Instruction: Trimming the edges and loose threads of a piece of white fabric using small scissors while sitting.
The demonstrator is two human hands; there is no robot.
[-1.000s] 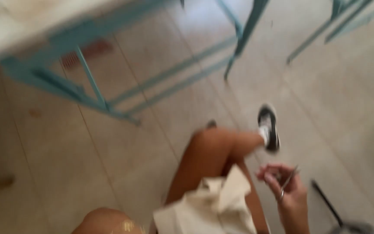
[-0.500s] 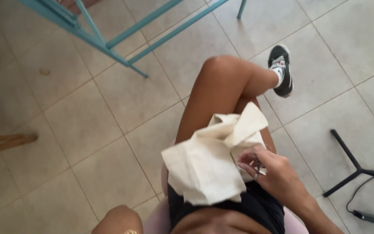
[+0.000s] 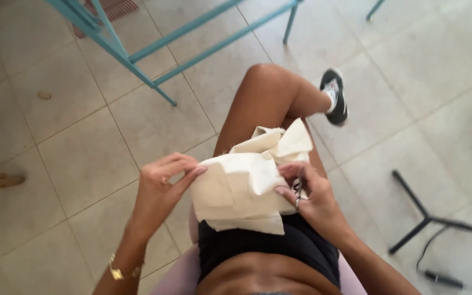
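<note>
The left hand is pressed against the left edge of a cream cloth, the fingers bent and the fingertips laid on the fabric in a loose pinch. The right hand is closed around small scissors, which are held against the cloth's right side; only a thin metal part is seen between the fingers. The cloth is bunched on the lap, over black shorts, with a folded corner standing up towards the knee. A gold bracelet is worn on the left wrist. A black shoe is set on the tiled floor beyond the knee. Blue metal legs are seen at the top, and a black stand with a cable is seen at the right.
</note>
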